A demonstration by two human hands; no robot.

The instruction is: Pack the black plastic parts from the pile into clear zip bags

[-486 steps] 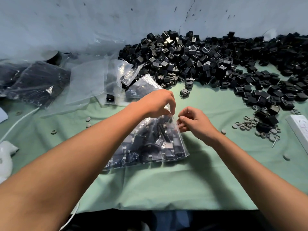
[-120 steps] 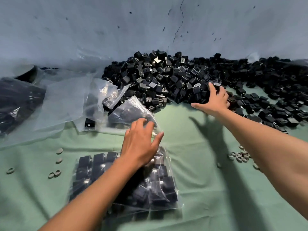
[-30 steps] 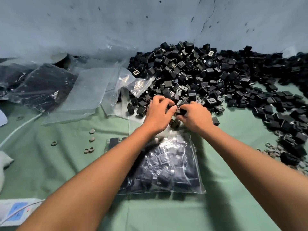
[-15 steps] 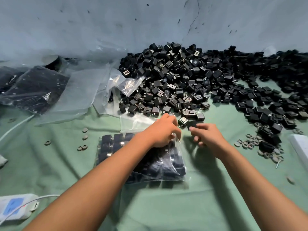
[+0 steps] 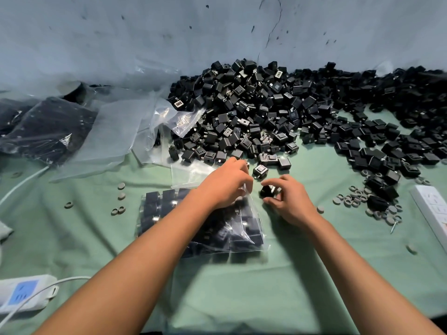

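1. Head view: left hand (image 5: 223,183) pinching the mouth edge of the clear zip bag (image 5: 203,226), holding it up and open toward the right.
2. Right hand (image 5: 286,198) curled round one black part (image 5: 267,191), fingers closed on it, just beside the bag mouth. Not yet inside.
3. Bag lying flat on the green cloth (image 5: 242,298), already well loaded with parts; looks close to full, though glare on the plastic blurs the top rows.
4. Pile of black parts (image 5: 278,112) heaped against the back wall (image 5: 169,32), spreading right; near edge just beyond both hands.
5. Risks from here:
   - Mouth held by one corner only. Could sag shut and block the part, knocking it onto the cloth.
   - Metal prongs on the parts could snag or puncture the thin film if forced in.
   - Overfill likely to keep the zip track from mating; parts near the mouth would need pushing down first.
   - Loose grey washers (image 5: 355,199) and a screw (image 5: 394,227) lying right of the hand. Could get swept in with a grab from the pile.
6. Surroundings: empty clear bags (image 5: 116,131) and filled dark bags (image 5: 46,126) at left; white power strip (image 5: 24,293) with cable near left, second white strip (image 5: 433,209) at right edge. Wall pale blue, cracked and spotted.
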